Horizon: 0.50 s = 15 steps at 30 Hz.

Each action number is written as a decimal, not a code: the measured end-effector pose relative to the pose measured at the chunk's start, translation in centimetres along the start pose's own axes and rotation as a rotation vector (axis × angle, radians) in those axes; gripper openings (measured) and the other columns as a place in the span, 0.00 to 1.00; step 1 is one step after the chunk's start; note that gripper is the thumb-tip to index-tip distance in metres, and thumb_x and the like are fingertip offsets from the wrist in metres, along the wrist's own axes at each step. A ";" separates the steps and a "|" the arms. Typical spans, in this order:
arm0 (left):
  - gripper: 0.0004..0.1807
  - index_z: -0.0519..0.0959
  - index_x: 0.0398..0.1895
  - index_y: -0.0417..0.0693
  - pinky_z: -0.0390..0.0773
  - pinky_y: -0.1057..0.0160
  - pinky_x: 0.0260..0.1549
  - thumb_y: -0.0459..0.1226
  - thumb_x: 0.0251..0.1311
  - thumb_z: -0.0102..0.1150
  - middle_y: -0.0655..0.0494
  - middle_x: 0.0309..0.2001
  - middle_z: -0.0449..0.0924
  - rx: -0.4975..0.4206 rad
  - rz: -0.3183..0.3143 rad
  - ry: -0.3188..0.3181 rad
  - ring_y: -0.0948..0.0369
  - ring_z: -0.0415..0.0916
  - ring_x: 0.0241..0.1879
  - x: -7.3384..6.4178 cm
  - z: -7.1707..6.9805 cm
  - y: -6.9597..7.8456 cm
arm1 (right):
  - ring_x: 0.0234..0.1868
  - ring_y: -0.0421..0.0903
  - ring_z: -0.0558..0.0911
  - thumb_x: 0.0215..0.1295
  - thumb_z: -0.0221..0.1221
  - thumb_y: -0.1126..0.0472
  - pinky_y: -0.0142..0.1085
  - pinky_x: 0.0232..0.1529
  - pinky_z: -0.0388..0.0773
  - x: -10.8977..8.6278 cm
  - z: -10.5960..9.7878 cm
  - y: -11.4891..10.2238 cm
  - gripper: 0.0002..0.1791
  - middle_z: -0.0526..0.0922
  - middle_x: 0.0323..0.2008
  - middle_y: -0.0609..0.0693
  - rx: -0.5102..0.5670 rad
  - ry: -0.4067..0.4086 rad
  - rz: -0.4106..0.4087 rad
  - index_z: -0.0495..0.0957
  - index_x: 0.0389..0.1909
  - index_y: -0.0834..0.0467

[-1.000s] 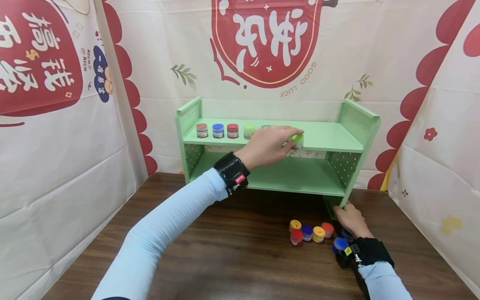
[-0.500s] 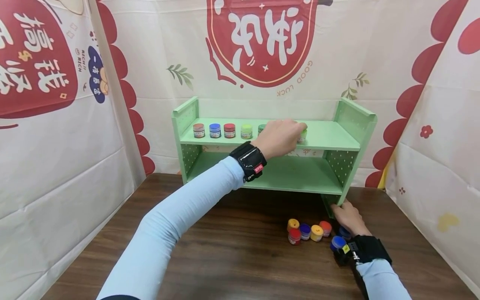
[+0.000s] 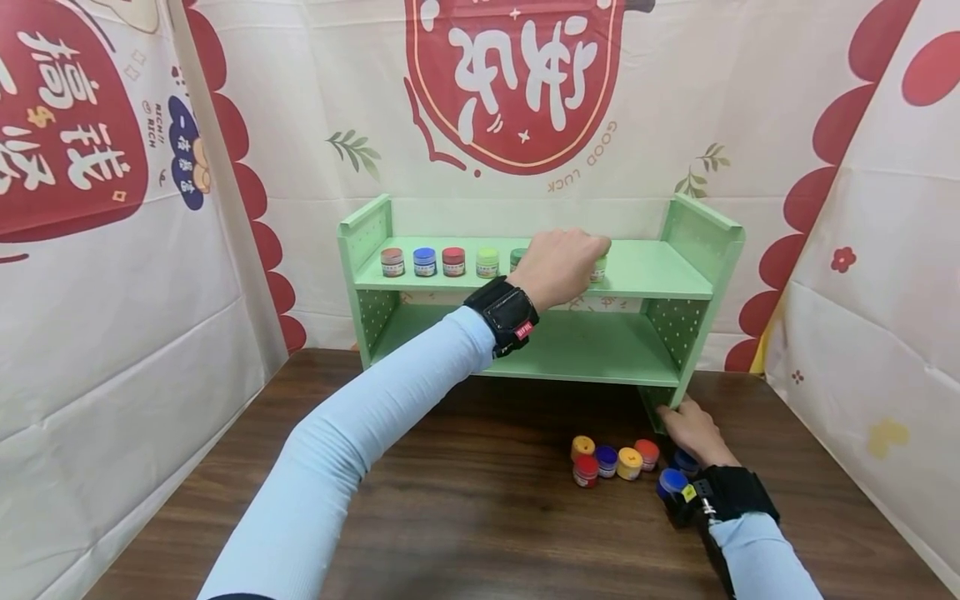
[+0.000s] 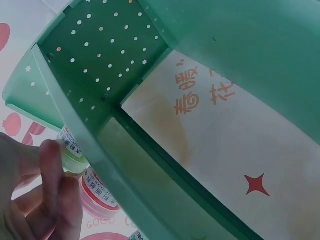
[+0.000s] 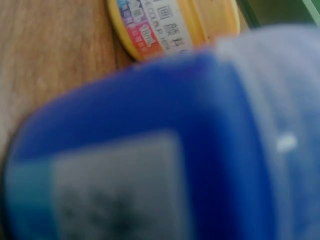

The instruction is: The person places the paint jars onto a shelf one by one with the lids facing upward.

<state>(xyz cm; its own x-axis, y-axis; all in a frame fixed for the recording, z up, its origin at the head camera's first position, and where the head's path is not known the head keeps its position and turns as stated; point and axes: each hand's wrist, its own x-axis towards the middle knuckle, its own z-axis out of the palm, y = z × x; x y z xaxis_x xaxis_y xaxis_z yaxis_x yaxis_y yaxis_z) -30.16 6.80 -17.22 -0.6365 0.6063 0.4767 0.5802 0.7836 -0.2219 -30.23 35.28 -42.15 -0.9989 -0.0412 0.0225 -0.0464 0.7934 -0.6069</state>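
On the upper board of the green shelf (image 3: 465, 287), my left hand (image 3: 558, 267) pinches a light green paint jar (image 3: 598, 268) by its side. The left wrist view shows the fingers (image 4: 52, 170) at this jar (image 4: 72, 157), with a red-labelled jar (image 4: 100, 192) close beside the hand. To the left along the board stand a brownish-red jar (image 3: 392, 262), a blue jar (image 3: 424, 262), a red jar (image 3: 453, 262), another light green jar (image 3: 487, 263) and a partly covered dark green jar (image 3: 517, 257). My right hand (image 3: 697, 429) grips the shelf's lower right side panel; its fingertips are hidden.
Several paint jars, including a red one (image 3: 586, 471) and a yellow one (image 3: 629, 463), stand on the brown table (image 3: 450, 517). A blue jar (image 3: 672, 483) sits beside my right wrist, filling the right wrist view. Printed cloth (image 3: 300, 108) hangs behind and at both sides.
My left hand has moved slightly right and turned, bringing the light green jar onto the upper board. The right hand keeps its place on the shelf. The head view has shifted a little.
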 end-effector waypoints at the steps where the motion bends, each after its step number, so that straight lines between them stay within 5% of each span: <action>1: 0.14 0.82 0.51 0.53 0.61 0.67 0.24 0.32 0.73 0.48 0.61 0.33 0.79 0.005 -0.001 0.006 0.63 0.68 0.30 0.0 0.0 0.0 | 0.55 0.68 0.73 0.80 0.41 0.48 0.65 0.53 0.71 0.0 0.0 0.0 0.34 0.70 0.63 0.76 -0.004 0.002 0.002 0.55 0.75 0.69; 9: 0.13 0.82 0.54 0.54 0.56 0.68 0.22 0.36 0.75 0.49 0.61 0.33 0.81 0.001 0.005 0.059 0.63 0.65 0.27 -0.3 0.2 0.0 | 0.52 0.67 0.73 0.79 0.42 0.50 0.63 0.53 0.72 -0.1 -0.2 -0.1 0.35 0.70 0.61 0.76 0.000 -0.018 0.008 0.54 0.75 0.71; 15: 0.16 0.80 0.60 0.53 0.57 0.70 0.19 0.43 0.76 0.52 0.60 0.41 0.87 -0.032 0.021 0.257 0.65 0.68 0.23 -2.6 0.7 0.7 | 0.53 0.68 0.73 0.79 0.43 0.50 0.64 0.54 0.72 -0.2 -0.6 -0.7 0.37 0.68 0.63 0.77 0.000 -0.037 0.004 0.50 0.76 0.71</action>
<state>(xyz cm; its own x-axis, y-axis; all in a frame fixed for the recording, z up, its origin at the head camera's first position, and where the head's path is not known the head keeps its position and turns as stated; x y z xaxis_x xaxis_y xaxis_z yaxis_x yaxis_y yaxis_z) -28.45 5.91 -19.17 -0.4760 0.5651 0.6738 0.6103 0.7639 -0.2096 -29.98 35.11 -41.24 -0.9981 -0.0606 -0.0094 -0.0425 0.7939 -0.6066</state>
